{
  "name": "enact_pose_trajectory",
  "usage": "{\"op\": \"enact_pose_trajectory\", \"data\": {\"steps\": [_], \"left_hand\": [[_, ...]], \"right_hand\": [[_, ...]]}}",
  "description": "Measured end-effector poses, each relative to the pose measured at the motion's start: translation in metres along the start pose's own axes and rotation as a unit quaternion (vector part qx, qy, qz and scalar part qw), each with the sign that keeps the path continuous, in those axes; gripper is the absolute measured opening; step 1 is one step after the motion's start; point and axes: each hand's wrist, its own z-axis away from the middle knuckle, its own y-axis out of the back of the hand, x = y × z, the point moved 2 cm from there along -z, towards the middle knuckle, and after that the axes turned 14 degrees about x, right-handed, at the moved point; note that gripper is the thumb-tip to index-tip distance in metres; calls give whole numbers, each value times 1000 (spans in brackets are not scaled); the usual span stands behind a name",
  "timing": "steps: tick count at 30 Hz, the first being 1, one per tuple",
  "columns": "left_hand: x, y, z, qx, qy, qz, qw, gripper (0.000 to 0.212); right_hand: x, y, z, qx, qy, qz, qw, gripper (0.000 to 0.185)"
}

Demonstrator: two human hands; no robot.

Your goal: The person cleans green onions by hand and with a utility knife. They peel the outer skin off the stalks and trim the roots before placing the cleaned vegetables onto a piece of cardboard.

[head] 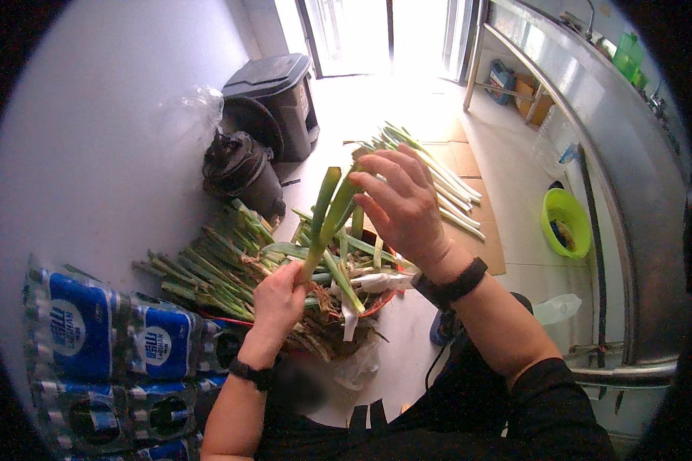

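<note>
My left hand (279, 299) is closed around the lower stalk of a leek or large green onion (324, 230), which tilts up and away with its leaves fanned. Beside the upper leaves, my right hand (406, 201) has its fingers spread and bent; the fingertips meet or nearly meet a leaf edge. Trimmed leaves and peelings (375, 259) lie below, in a red-rimmed container (383, 303) mostly hidden by them. To the left lies a heap of untrimmed green onions (207, 271). Beyond my right hand, cleaned green onions (455, 184) with white stalks rest on flattened cardboard (490, 242).
Shrink-wrapped bottle packs (86, 328) stand at the lower left. A lidded grey bin (271, 86) and a dark, bag-lined bucket (242, 167) stand along the wall. At right are a lime-green basin (579, 225), a clear plastic bottle (551, 141) and a metal counter (623, 144).
</note>
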Motion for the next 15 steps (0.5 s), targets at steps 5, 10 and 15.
{"op": "enact_pose_trajectory", "data": {"steps": [5, 10, 15], "left_hand": [[9, 0, 0, 41, -78, -67, 994, 23], [-3, -1, -11, 107, -145, -146, 973, 18], [-4, 1, -21, 118, -165, -197, 959, 19]], "right_hand": [[-8, 10, -5, -126, 26, 55, 990, 31], [3, 5, 12, -313, 27, 22, 949, 7], [7, 2, 31, -417, -24, -13, 909, 13]]}}
